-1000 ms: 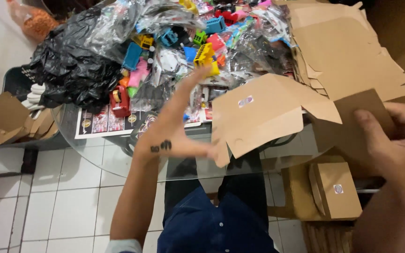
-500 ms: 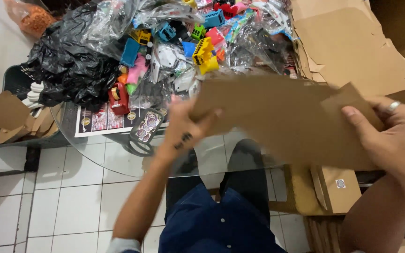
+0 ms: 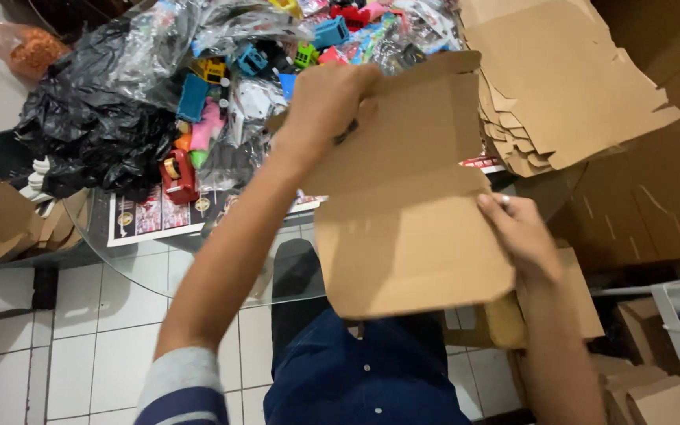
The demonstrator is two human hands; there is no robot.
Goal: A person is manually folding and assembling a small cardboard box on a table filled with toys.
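Both hands, the left hand (image 3: 326, 98) at its top edge and the right hand (image 3: 519, 236) at its side, gripped the flat brown cardboard sheet (image 3: 411, 220) mid-frame, which looked light, stiff and bendy.

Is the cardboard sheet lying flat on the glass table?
No: both the left hand and right hand hold the cardboard sheet up above the glass table.
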